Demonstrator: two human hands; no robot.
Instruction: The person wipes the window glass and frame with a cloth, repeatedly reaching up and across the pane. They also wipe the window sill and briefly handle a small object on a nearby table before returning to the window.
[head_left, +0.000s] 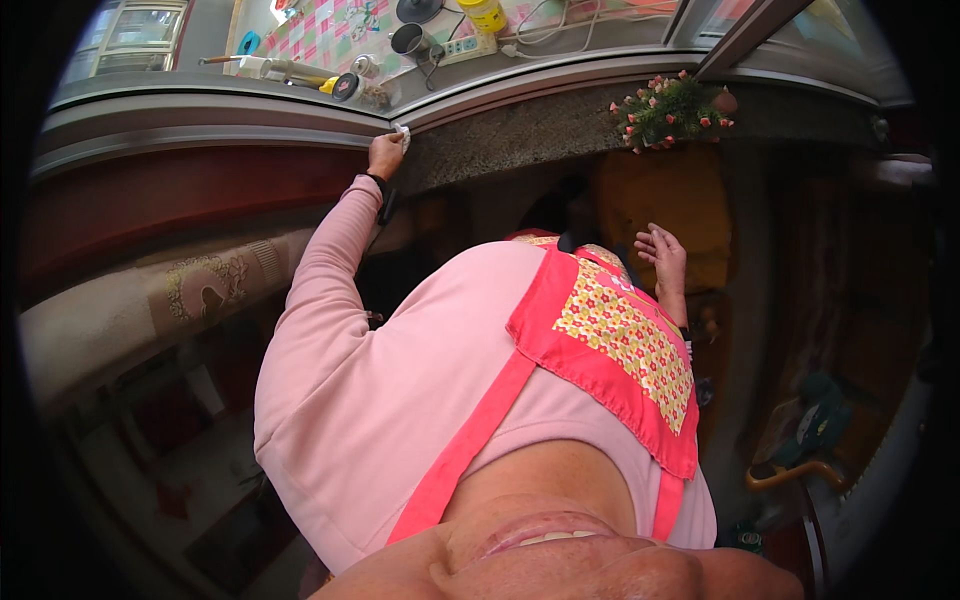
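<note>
My left hand (385, 155) reaches out to the corner of the window frame. Pinched in its fingers is a small white wad of tissue or cloth (403, 138), which meets the frame where the metal window track (217, 133) joins the speckled stone sill (510, 135). Lower and to the right, my right hand (663, 259) hangs in the air beside my pink apron (626, 330). Its fingers are apart, with nothing in them. A potted plant with small pink flowers (671, 112) sits on the sill, beyond the right hand.
Behind the glass, a checked tablecloth (315, 37) bears a dark metal cup (409, 39), a yellow tub (484, 13), a power strip (466, 48) with cables, and several jars. A yellow-brown covered piece (664, 202) stands below the sill. A curved wooden armrest (799, 472) is at lower right.
</note>
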